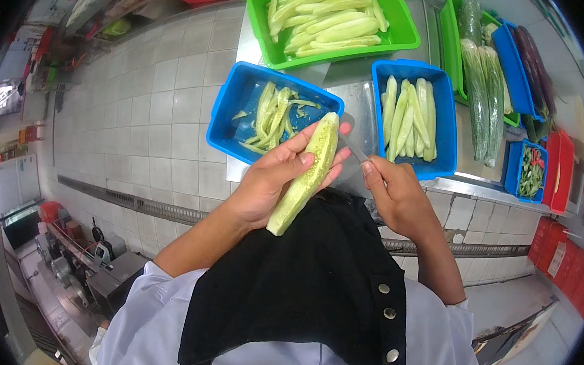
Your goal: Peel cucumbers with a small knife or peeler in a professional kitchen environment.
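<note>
In my left hand (277,173) lies a peeled cucumber half (307,176), its seeded cut face turned up and my thumb pressed on its edge. My right hand (397,191) grips a small knife (354,147); the blade reaches to the cucumber's right side near its far end, and whether it touches is hard to tell. Beyond my left hand, a blue bin (219,117) contains strips of seedy cucumber core (276,112). Another blue bin (445,130), past my right hand, contains several pale cucumber pieces (410,117).
A large green bin (268,57) of peeled cucumber halves (335,24) stands at the back of the steel table (352,102). To the right are wrapped green vegetables (475,104), a blue bin of eggplants (530,67), a small blue bin of leaves (530,175) and a red bin (560,173).
</note>
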Motion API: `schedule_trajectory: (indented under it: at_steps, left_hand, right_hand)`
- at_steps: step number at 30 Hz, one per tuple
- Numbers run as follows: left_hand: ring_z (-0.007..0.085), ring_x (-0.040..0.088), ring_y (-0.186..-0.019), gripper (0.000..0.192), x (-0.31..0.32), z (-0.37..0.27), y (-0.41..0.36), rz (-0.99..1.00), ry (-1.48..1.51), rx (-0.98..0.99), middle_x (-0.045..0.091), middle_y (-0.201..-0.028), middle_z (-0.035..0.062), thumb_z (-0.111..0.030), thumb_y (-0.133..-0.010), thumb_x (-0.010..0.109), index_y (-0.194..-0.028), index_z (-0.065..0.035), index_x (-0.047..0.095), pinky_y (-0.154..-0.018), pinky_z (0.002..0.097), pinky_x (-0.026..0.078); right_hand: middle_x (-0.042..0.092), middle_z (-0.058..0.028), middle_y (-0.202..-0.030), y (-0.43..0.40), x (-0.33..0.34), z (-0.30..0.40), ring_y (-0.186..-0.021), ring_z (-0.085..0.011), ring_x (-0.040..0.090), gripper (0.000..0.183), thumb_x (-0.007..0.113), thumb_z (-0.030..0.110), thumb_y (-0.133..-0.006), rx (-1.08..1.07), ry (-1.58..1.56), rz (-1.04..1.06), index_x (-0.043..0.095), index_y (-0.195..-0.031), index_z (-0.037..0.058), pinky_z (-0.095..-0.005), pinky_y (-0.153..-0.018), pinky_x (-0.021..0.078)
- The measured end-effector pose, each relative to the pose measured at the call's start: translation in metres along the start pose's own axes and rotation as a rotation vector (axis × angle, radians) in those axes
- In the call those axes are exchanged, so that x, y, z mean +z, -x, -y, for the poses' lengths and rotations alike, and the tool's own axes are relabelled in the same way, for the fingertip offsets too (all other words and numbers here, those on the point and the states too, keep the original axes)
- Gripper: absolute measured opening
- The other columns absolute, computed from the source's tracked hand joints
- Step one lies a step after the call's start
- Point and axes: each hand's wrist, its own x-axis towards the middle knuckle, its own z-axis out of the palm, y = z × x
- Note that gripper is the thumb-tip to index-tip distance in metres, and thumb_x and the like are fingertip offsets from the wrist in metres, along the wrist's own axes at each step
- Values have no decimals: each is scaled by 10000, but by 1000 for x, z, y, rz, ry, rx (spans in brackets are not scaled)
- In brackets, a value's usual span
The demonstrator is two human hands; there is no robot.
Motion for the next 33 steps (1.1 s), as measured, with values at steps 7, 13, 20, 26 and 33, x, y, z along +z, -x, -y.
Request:
schedule_trajectory:
  at_steps: [7, 13, 20, 26, 33]
  left_hand:
    - [332, 430, -1542, 733, 1, 4, -4, 12, -3, -13, 314, -1735, 161, -118, -1105, 525, -1710, -22, 122, -1259, 429, 412]
    - [336, 406, -1557, 719, 0, 6, -6, 5, 0, -10, 309, -1736, 162, -108, -1106, 514, -1708, -23, 131, -1264, 427, 410]
    - [342, 386, -1569, 699, -2, 6, -6, 10, -13, 2, 320, -1729, 166, -108, -1108, 510, -1700, -7, 152, -1258, 412, 420]
    - [252, 444, -1526, 660, -1, 5, -5, -8, -26, 50, 365, -1718, 104, -173, -1119, 527, -1693, -20, 240, -1242, 367, 404]
    - [360, 355, -1584, 731, -3, 5, -6, -33, 52, 70, 305, -1734, 188, -133, -1096, 533, -1692, 17, 137, -1264, 420, 405]
  right_hand:
    - [620, -264, -770, 7, 2, 8, -745, -493, 592, 306, 565, 242, -1107, 45, -1, -27, 614, -924, 2, -537, -691, 436]
    - [527, -250, -710, 12, 13, 5, -633, -430, 485, 362, 534, 270, -1125, 36, -80, -85, 551, -888, -4, -490, -637, 380]
    - [608, -294, -762, 12, 16, 12, -715, -498, 604, 323, 572, 212, -1102, 65, -86, -68, 574, -889, -31, -510, -628, 423]
    - [587, -300, -734, 12, 24, 9, -666, -487, 597, 330, 570, 203, -1104, 35, -138, -83, 569, -886, -45, -488, -601, 422]
    - [562, -239, -713, 12, 24, 8, -646, -390, 551, 361, 540, 215, -1119, 50, -112, -34, 560, -864, -39, -459, -627, 420]
